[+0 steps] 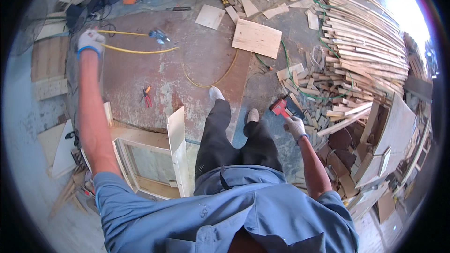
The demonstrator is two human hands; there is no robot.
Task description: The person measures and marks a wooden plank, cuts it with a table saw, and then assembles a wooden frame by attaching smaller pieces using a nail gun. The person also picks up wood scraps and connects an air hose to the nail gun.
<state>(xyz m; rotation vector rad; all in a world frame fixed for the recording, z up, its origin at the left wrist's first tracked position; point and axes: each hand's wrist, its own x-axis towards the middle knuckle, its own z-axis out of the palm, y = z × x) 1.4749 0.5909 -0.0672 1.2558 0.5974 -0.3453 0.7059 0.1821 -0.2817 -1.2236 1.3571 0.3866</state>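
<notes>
My left hand, in a white glove, is stretched out to the far left with its fingers closed on a yellow hose. Two lengths of the hose run rightward from it. Beside one length's end is a small blue and dark tool, too blurred to name. Low at my right side, my gloved right hand grips a red nail gun, its head pointing away from me. Near my left forearm stands an open wooden frame box with an upright panel.
Red-handled pliers lie on the worn brown floor board. A plywood sheet and offcuts lie ahead. Stacked wood strips and a green hose fill the right. More panels lean at the near right.
</notes>
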